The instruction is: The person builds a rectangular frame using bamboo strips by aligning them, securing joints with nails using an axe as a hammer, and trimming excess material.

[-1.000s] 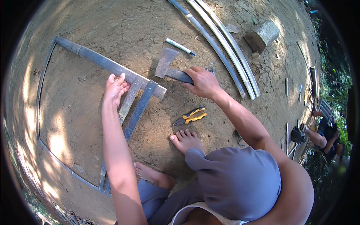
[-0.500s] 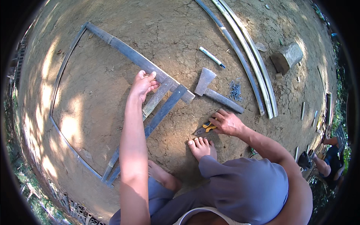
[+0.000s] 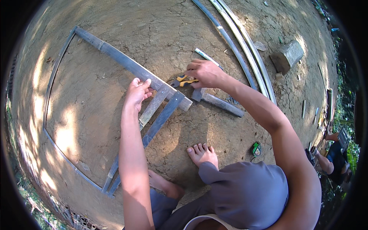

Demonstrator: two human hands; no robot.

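My left hand [image 3: 138,92] pinches the edge of a wide bamboo slat [image 3: 119,60], close to its joint with two narrower crosspieces [image 3: 163,119]. These belong to a large flat frame on the ground, whose far side is a thin bent strip [image 3: 51,90]. My right hand [image 3: 207,73] is closed around yellow-handled pliers [image 3: 188,81], their dark jaws beside the slat's upper edge near the joint. Under and beside that hand lies a hatchet [image 3: 222,104], its head partly covered. A white marker pen [image 3: 206,56] lies just beyond my fingers.
Several long curved bamboo strips [image 3: 239,42] lie at the far right, near a wood block [image 3: 286,56]. Nails [image 3: 232,100] show partly behind my forearm. A green tape measure [image 3: 256,149] lies right of my bare foot [image 3: 202,154]. Another person [image 3: 337,161] is at the right edge.
My right hand has carried the pliers from beside my foot up and left to the slat's upper edge. The left hand keeps its hold; the view has shifted slightly.
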